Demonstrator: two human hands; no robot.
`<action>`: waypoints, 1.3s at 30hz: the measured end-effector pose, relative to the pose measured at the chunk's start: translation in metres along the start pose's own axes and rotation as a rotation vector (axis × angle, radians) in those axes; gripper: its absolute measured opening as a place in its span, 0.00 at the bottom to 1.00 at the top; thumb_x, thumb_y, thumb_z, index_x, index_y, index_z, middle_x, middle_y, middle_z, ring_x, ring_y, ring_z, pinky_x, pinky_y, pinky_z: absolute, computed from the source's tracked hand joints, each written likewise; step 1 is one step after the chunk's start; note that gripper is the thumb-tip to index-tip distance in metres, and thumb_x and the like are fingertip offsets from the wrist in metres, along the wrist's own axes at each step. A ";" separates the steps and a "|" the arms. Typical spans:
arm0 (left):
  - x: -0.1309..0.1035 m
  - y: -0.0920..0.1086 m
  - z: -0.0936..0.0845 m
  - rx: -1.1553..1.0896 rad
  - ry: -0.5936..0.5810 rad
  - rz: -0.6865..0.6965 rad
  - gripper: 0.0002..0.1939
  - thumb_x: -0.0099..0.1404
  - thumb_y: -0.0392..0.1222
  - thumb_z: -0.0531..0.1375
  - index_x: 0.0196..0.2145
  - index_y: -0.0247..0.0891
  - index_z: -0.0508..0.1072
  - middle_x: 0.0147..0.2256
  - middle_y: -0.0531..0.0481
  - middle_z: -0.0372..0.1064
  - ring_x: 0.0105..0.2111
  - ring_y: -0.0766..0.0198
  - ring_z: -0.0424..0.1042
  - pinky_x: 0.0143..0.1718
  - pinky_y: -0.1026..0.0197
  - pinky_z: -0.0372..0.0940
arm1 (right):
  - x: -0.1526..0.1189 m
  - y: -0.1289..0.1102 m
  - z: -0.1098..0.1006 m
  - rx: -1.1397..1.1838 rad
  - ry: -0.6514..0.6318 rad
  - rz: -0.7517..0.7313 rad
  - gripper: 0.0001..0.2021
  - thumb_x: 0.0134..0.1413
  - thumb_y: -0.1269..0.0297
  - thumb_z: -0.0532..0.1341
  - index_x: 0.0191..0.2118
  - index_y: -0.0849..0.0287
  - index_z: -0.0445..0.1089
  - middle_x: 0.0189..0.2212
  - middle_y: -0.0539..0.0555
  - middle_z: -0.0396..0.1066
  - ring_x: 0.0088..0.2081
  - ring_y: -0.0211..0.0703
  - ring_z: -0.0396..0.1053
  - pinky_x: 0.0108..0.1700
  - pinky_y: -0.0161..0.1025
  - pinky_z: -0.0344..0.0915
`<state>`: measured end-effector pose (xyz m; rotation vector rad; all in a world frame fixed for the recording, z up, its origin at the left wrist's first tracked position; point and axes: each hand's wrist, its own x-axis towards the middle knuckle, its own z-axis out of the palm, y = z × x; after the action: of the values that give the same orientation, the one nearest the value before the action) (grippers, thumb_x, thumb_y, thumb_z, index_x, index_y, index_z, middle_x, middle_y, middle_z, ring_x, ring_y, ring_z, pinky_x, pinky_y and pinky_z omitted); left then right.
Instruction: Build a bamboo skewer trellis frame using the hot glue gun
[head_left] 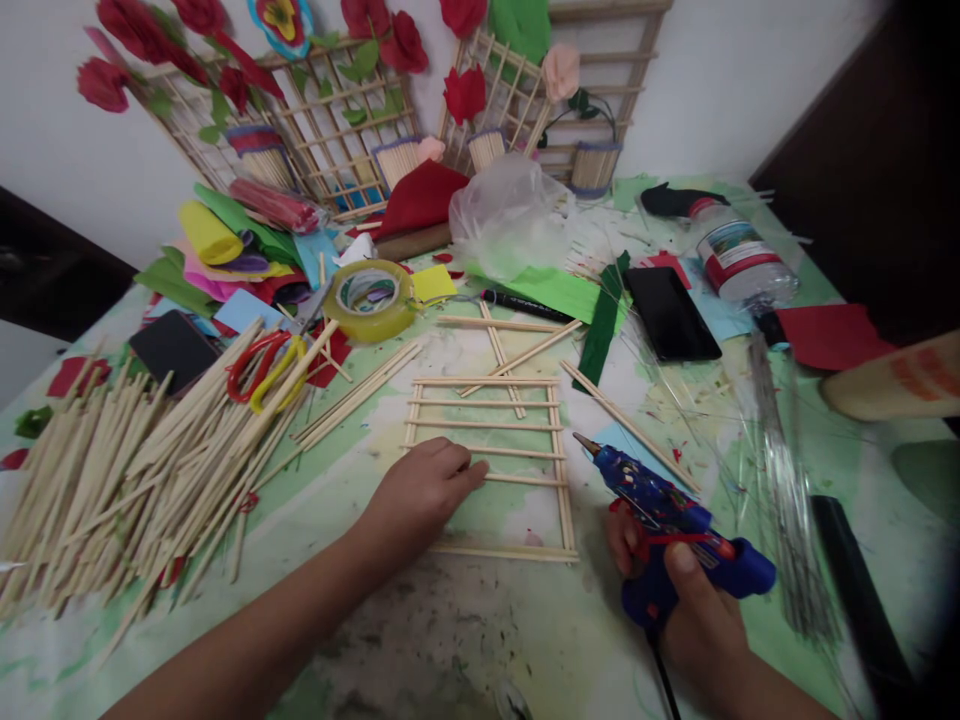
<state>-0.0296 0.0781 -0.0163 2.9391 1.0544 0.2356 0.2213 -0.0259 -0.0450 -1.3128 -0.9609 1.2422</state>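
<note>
Left hand point(424, 490) presses flat, fingers spread, on the stick lattice point(487, 465) at bench point(480, 620) centre, prob. to pin its rungs, while right hand point(690, 610) grips the blue glue gun point(667, 520) (nozzle aimed at lattice's right rail).

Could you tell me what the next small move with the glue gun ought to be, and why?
Probably swing the glue gun left to the stick frame. Its nozzle points at the frame's right rail but hangs apart from it in the right hand, while the left hand presses a rung flat, as if awaiting glue at a joint.
</note>
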 end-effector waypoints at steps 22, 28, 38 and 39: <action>-0.019 -0.052 -0.066 -0.164 0.385 -0.250 0.07 0.64 0.39 0.58 0.36 0.39 0.76 0.33 0.48 0.72 0.34 0.65 0.71 0.37 0.61 0.67 | 0.003 -0.017 0.008 0.004 0.053 0.005 0.23 0.48 0.39 0.56 0.21 0.56 0.61 0.18 0.53 0.60 0.25 0.48 0.62 0.26 0.43 0.57; -0.009 -0.034 -0.041 -0.267 0.054 -0.076 0.10 0.66 0.40 0.55 0.35 0.37 0.77 0.33 0.46 0.73 0.35 0.63 0.70 0.37 0.61 0.65 | 0.003 -0.017 0.008 -0.026 0.046 -0.026 0.23 0.50 0.40 0.54 0.22 0.56 0.62 0.19 0.54 0.61 0.26 0.48 0.62 0.26 0.42 0.55; -0.008 -0.017 -0.011 -0.229 0.030 -0.033 0.12 0.67 0.38 0.52 0.36 0.36 0.76 0.32 0.44 0.72 0.35 0.61 0.69 0.37 0.59 0.65 | -0.001 -0.002 -0.002 -0.094 -0.036 -0.029 0.23 0.55 0.43 0.50 0.23 0.57 0.65 0.21 0.54 0.62 0.26 0.45 0.60 0.29 0.42 0.55; -0.008 -0.016 -0.011 -0.222 0.032 -0.028 0.12 0.67 0.38 0.52 0.37 0.36 0.76 0.32 0.44 0.72 0.35 0.61 0.69 0.36 0.59 0.65 | -0.002 -0.003 -0.002 -0.116 -0.028 -0.024 0.22 0.55 0.44 0.52 0.24 0.57 0.65 0.21 0.54 0.63 0.26 0.46 0.61 0.29 0.42 0.57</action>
<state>-0.0474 0.0856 -0.0080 2.7305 1.0005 0.3741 0.2236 -0.0278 -0.0421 -1.3726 -1.0800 1.2041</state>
